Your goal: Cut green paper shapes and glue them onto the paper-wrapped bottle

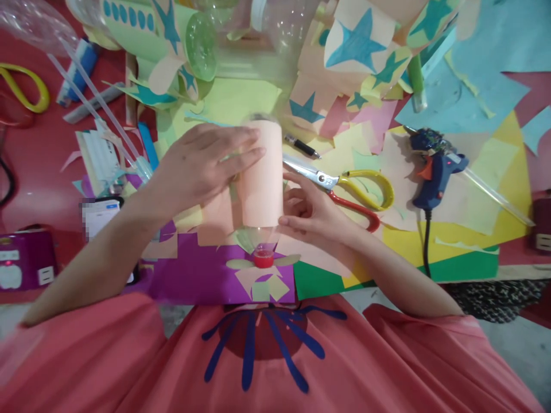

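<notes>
A clear plastic bottle wrapped in pale peach paper (263,178) lies in front of me. Its red cap (263,257) points toward my body. Across the upper left side of the wrap, my left hand (215,152) holds it with the fingers laid over the paper. My right hand (312,206) grips the lower right side, its fingers curled and the thumb at the paper's edge near the bottle's shoulder. Just beyond the right fingers lie scissors (333,182) with yellow and red handles. A black pen (302,146) rests above them.
A blue glue gun (433,178) with a clear stick in it lies at right, its cord running toward me. Paper pieces with teal stars (357,43) and plastic bottles cover the back. At left are a phone (102,215), a purple power strip (28,261) and yellow-handled scissors (32,89).
</notes>
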`<state>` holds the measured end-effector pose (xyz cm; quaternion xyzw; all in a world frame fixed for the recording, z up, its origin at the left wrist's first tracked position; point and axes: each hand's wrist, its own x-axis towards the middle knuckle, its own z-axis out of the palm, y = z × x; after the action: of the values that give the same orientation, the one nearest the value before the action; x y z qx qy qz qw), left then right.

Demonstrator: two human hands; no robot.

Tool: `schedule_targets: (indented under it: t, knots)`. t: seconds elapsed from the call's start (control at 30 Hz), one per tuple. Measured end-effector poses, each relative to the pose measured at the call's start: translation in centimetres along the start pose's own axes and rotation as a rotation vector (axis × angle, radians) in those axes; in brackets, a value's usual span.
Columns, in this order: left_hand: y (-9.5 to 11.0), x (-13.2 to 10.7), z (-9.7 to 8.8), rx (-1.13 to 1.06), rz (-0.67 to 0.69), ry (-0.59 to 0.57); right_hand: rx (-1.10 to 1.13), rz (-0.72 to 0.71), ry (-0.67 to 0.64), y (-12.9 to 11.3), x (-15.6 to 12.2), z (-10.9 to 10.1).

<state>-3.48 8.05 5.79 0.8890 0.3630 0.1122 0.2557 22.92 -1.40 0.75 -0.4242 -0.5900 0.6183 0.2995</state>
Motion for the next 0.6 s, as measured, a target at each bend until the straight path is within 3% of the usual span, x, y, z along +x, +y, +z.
schedule_targets:
  t: [0.13, 0.27, 0.47, 0.6]
  knots:
    - [2.4, -0.3, 2.7, -0.110, -0.114, 0.223, -0.040, -0.036, 0.125, 0.5, 0.1, -0.5]
    - [4.7, -2.0, 5.0, -0.189, -0.178, 0.316, -0.080, -0.089, 0.267, 1.2, 0.3, -0.9]
    - [4.3, -2.1, 7.4, -0.215, -0.231, 0.407, -0.118, -0.141, 0.420, 1.3, 0.4, -0.9]
    - [4.1, -0.2, 7.9, -0.212, -0.244, 0.424, -0.360, -0.375, 0.340, 0.4, 0.3, -0.9]
